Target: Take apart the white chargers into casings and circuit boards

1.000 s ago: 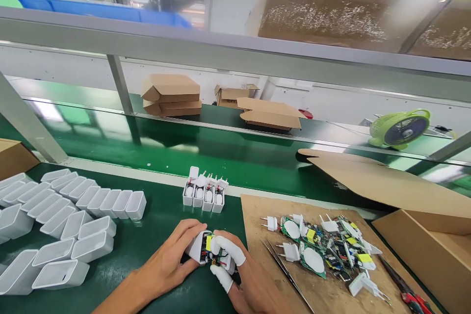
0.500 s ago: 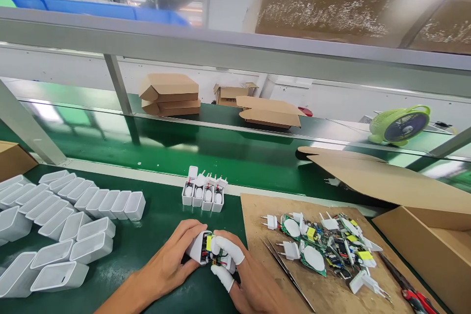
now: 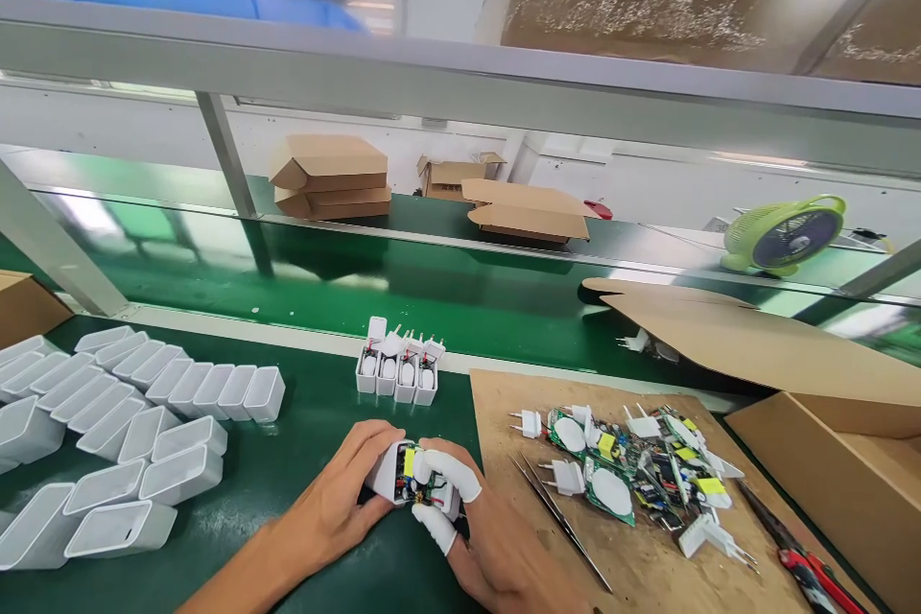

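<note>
My left hand (image 3: pixel 352 489) is closed around a white plastic casing (image 3: pixel 385 473), its open end turned to the right. A circuit board (image 3: pixel 410 463) with a yellow component and wires sits partly in that opening. My right hand (image 3: pixel 467 508), with white finger cots on thumb and forefinger, pinches the board's right end, where a white part shows; the fingers hide some of it. Beyond my hands, several filled casings (image 3: pixel 397 374) stand in a row with boards and plugs in them. To the left lie many white casings (image 3: pixel 194 389) in rows.
On a brown board (image 3: pixel 518 403) at right lie a pile of circuit boards with plugs (image 3: pixel 648 465), tweezers (image 3: pixel 565 523) and red-handled pliers (image 3: pixel 798 561). A cardboard box (image 3: pixel 849 460) stands at far right. Behind are a green conveyor (image 3: pixel 432 278), flat cartons (image 3: pixel 331 177) and a green fan (image 3: pixel 784 235).
The view has tilted slightly, so the background sits a little higher. Both hands keep their hold on the casing and board, with hardly any shift between them.
</note>
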Motion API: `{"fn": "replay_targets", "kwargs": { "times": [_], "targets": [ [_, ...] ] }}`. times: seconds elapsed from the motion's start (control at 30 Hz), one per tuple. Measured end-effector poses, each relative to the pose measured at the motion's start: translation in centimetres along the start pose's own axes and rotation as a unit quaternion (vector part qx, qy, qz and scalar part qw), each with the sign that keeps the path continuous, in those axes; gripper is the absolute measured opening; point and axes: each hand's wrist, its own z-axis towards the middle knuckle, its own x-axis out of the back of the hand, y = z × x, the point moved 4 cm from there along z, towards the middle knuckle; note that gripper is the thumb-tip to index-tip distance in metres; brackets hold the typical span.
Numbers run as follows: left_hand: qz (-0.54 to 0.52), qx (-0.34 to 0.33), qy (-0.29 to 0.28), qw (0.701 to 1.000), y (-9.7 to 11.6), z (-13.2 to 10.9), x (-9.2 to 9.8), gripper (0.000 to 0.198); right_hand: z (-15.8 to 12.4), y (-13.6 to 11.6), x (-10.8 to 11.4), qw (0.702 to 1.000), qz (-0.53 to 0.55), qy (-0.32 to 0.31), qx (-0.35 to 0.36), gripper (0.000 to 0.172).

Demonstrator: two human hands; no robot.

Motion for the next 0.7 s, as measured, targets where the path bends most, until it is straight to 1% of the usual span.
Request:
{"fn": "replay_targets", "kwargs": {
  "times": [0.1,0.23,0.4,0.47,0.7],
  "targets": [
    [0.0,-0.01,0.003,1.0,0.2,0.1,0.1,0.063,0.1,-0.4,0.3,1.0,-0.003,0.004,0.014,0.065],
    [-0.002,-0.015,0.006,1.0,0.3,0.0,0.1,0.062,0.3,-0.7,0.5,1.0,-0.025,0.007,0.009,0.064],
    [-0.002,-0.012,0.005,1.0,0.0,0.0,0.1,0.063,0.4,-1.1,0.7,0.999,-0.038,0.013,0.026,0.06],
    [-0.003,-0.012,0.004,1.0,-0.1,0.0,0.0,0.064,0.5,-1.2,0.8,0.998,-0.04,0.017,0.035,0.061],
    [-0.007,-0.013,-0.001,1.0,0.2,0.0,0.1,0.063,0.3,-0.8,0.7,0.998,-0.043,0.021,0.033,0.064]
  ]
}}
